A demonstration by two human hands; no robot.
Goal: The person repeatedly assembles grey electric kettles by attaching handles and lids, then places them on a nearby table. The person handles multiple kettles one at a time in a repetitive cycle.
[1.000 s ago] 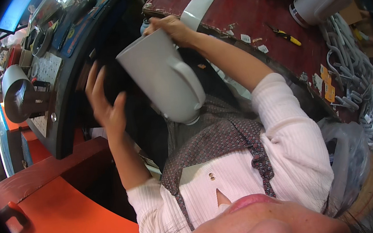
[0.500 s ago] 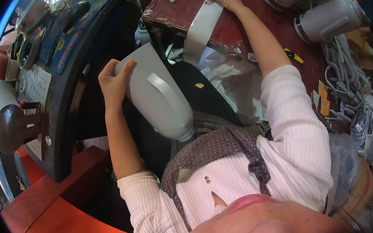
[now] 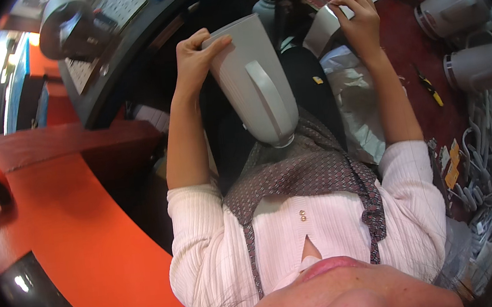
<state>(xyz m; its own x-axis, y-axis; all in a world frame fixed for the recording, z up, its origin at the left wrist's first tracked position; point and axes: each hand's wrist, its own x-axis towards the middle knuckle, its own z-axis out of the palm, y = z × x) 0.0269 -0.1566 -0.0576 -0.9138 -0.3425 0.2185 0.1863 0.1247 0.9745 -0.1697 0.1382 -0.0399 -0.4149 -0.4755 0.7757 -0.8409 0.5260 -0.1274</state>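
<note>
Left grip (image 3: 196,63) has that gray jug shell (image 3: 251,87), right grip (image 3: 358,19) is narrow at a glossy strip (image 3: 320,30), can't tell if holding.

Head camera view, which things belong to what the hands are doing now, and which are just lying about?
In the job, it seems:
grey jug, its rim gripped by the left hand
white strip, at the right hand's fingertips

Lying about, judging by no hand touching them:
yellow-and-black tool
other grey jugs
orange tags
</note>
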